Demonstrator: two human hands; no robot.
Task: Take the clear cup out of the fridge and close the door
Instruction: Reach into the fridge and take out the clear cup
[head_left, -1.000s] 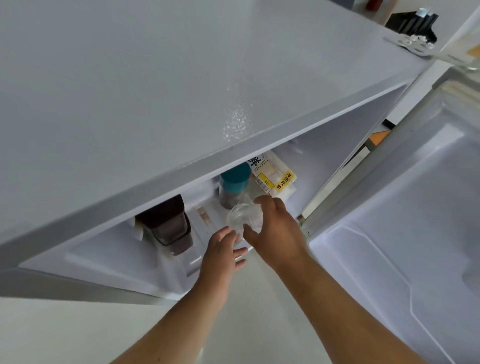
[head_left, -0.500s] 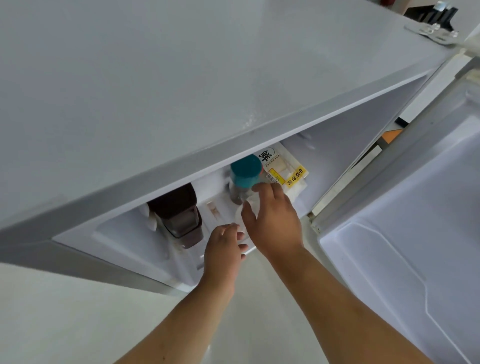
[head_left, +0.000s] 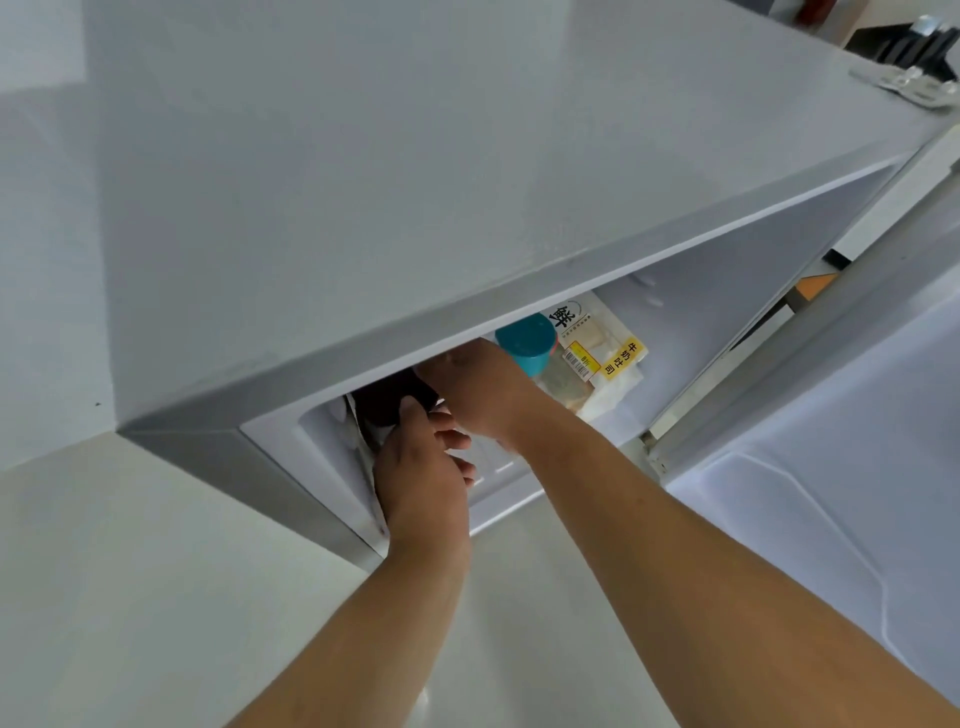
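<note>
The clear cup does not show; my hands cover the spot on the fridge shelf (head_left: 498, 467) where it was. My right hand (head_left: 483, 395) reaches deep under the fridge's top edge, palm down, fingertips over a dark-lidded container (head_left: 389, 402). What it holds, if anything, is hidden. My left hand (head_left: 423, 470) is just below it at the shelf's front left, thumb against the dark container, fingers loosely apart with nothing seen in them. The fridge door (head_left: 831, 467) stands wide open on the right.
A teal-lidded jar (head_left: 524, 340) and a bagged loaf with a yellow label (head_left: 605, 358) sit on the shelf right of my hands. The grey fridge top (head_left: 415, 182) overhangs the opening. Pale floor lies below.
Both hands have moved left and deeper into the fridge. The clear cup, seen in my right hand a second ago, is now out of sight. My view has shifted left.
</note>
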